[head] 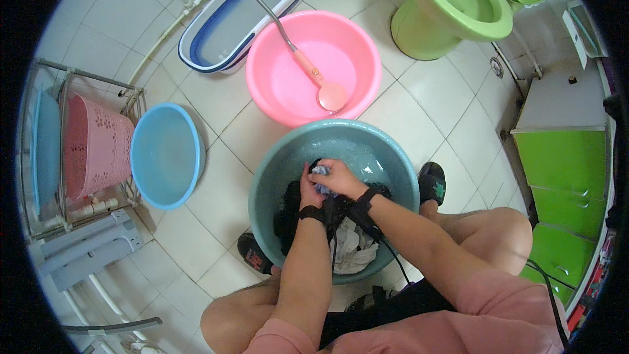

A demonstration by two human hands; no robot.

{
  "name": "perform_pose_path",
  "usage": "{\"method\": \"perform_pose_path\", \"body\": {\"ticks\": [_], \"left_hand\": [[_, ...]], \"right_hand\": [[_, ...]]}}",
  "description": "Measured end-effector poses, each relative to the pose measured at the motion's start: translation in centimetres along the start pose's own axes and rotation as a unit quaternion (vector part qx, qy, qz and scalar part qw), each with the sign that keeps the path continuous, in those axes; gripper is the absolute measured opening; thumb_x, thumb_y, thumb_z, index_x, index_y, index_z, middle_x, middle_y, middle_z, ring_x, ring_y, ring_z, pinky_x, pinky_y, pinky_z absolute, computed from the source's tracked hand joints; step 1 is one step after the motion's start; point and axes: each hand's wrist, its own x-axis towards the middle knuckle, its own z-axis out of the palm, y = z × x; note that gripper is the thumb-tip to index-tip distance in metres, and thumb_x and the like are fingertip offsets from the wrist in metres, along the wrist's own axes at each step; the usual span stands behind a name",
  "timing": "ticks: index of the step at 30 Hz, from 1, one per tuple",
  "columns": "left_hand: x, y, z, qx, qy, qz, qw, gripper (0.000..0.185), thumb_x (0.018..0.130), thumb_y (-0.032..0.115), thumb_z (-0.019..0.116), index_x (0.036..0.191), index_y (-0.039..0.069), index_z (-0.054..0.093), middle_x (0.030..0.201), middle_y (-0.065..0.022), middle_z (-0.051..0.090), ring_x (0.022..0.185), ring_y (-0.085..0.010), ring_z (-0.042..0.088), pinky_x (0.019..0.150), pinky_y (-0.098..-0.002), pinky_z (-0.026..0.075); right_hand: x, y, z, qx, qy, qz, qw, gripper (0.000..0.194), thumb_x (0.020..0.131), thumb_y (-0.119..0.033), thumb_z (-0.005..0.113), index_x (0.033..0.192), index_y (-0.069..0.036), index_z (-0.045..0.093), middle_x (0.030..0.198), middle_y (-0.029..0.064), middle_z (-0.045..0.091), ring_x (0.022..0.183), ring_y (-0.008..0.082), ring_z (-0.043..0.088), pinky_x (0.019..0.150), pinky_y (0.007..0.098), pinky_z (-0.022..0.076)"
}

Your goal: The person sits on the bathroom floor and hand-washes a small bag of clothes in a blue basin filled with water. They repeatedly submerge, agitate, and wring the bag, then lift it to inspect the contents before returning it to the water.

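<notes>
Over a large teal plastic basin (260, 191), my left hand (309, 189) and my right hand (344, 177) meet around a small bunched blue-and-white cloth (322, 182). A bit of black fabric shows at the top of the left hand. Black straps with cables circle both wrists. Dark cloth (287, 221) lies in the basin on the left, and whitish cloth (351, 250) lies at its near side, partly hidden by the straps. Shiny wet patches show on the far part of the basin.
Beyond stands a pink basin (255, 69) holding a shower head (331, 96) on its hose. A blue-and-white oval tub (186, 56) is behind it. To the left are a blue basin (137, 157) and a rack with a pink basket (105, 147). A green toilet (422, 34) and green drawers (565, 157) stand right.
</notes>
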Motion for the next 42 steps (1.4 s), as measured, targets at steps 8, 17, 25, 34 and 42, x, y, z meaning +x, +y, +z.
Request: {"method": "perform_pose_path", "body": {"ticks": [8, 17, 25, 34, 42], "left_hand": [[1.0, -3.1, 2.0, -0.057, 0.040, 0.026, 0.997, 0.029, 0.094, 0.025, 0.064, 0.115, 0.005, 0.063, 0.114, -0.0105, 0.066, 0.099, -0.0286, 0.066, 0.083, -0.0450, 0.055], [0.4, -1.8, 0.0, -0.048, -0.104, 0.005, 0.993, 0.046, 0.100, 0.049, 0.050, 0.125, 0.012, 0.060, 0.124, -0.0096, 0.064, 0.111, -0.0291, 0.063, 0.094, -0.0470, 0.052], [0.5, -2.2, 2.3, 0.040, 0.020, 0.041, 0.998, 0.043, 0.100, 0.038, 0.057, 0.122, 0.001, 0.060, 0.117, -0.0108, 0.066, 0.102, -0.0266, 0.066, 0.085, -0.0420, 0.055], [1.2, -2.6, -1.7, 0.092, -0.049, 0.049, 0.993, 0.044, 0.101, 0.045, 0.053, 0.127, 0.010, 0.059, 0.126, -0.0095, 0.064, 0.113, -0.0297, 0.062, 0.095, -0.0520, 0.050], [1.1, -0.4, -0.1, 0.027, 0.002, 0.000, 1.000, 0.033, 0.095, 0.035, 0.062, 0.113, 0.007, 0.064, 0.111, -0.0092, 0.067, 0.099, -0.0257, 0.066, 0.087, -0.0442, 0.054]], "right_hand": [[0.3, 2.6, -3.6, -0.287, 0.165, 0.026, 0.943, 0.049, 0.084, -0.037, 0.071, 0.120, -0.004, 0.064, 0.118, 0.0242, 0.062, 0.106, 0.0466, 0.060, 0.091, 0.0499, 0.0502], [0.8, 1.8, -1.0, 0.041, 0.025, 0.071, 0.996, 0.049, 0.080, -0.022, 0.075, 0.124, -0.004, 0.063, 0.116, 0.0196, 0.068, 0.109, 0.0376, 0.065, 0.093, 0.0447, 0.0515], [0.9, -1.4, -2.0, -0.247, 0.110, 0.042, 0.962, 0.040, 0.087, -0.033, 0.061, 0.114, -0.004, 0.065, 0.108, 0.0284, 0.065, 0.099, 0.0474, 0.063, 0.088, 0.0508, 0.0518], [-0.2, 2.5, -1.6, -0.219, 0.144, 0.055, 0.964, 0.053, 0.084, -0.026, 0.069, 0.130, -0.007, 0.053, 0.128, 0.0312, 0.053, 0.115, 0.0466, 0.056, 0.099, 0.0490, 0.0469], [0.0, -0.9, 0.2, -0.099, 0.080, 0.019, 0.992, 0.028, 0.090, -0.028, 0.069, 0.094, 0.000, 0.069, 0.077, 0.0207, 0.067, 0.074, 0.0380, 0.066, 0.074, 0.0429, 0.0534]]}}
